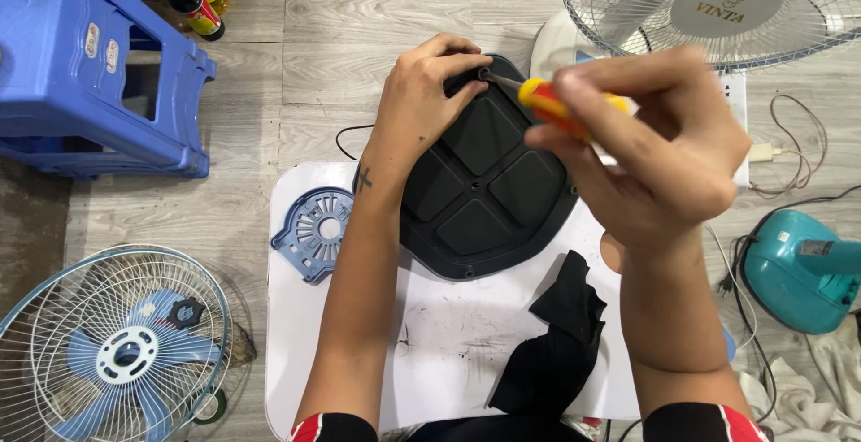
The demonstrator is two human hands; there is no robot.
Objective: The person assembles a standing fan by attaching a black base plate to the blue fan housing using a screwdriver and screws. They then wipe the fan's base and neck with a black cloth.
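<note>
Step in hand, as I judge it: working a screw at the far rim of a dark grey, rounded plastic base plate (484,193), prob. a fan base turned underside up, ribbed into four panels.

L hand (421,106): fingers curled over the plate's far edge, clamped on it, thumb and forefinger pinching round the screw hole. Steadying grip.

R hand (659,151): closed round a screwdriver w/ red-and-yellow handle (547,106); handle blurred. Metal shaft runs from the R fingers toward the L fingertips; tip sits at or in the hole. Can't tell whether it's seated in a screw head.

Plate lies under both hands, on a white rectangular board serving as tabletop (448,334), on a wood-plank floor.

Near the L forearm, outer side: light-blue round plastic motor cover w/ radial slots (316,231). Below the R wrist: crumpled black cloth (556,334). Beyond the R hand: white wire fan grille (717,3). Outside the R forearm: teal fan body (798,272). Well out past the L arm: blue plastic stool (90,65) and a wire fan guard w/ blue blades (117,343).

Next move calls for, in my view: tip square in the screw, shaft in line w/ the hole, L hand holding the plate from rotating. More holes show at the plate's near rim and centre; likely also need attention.
</note>
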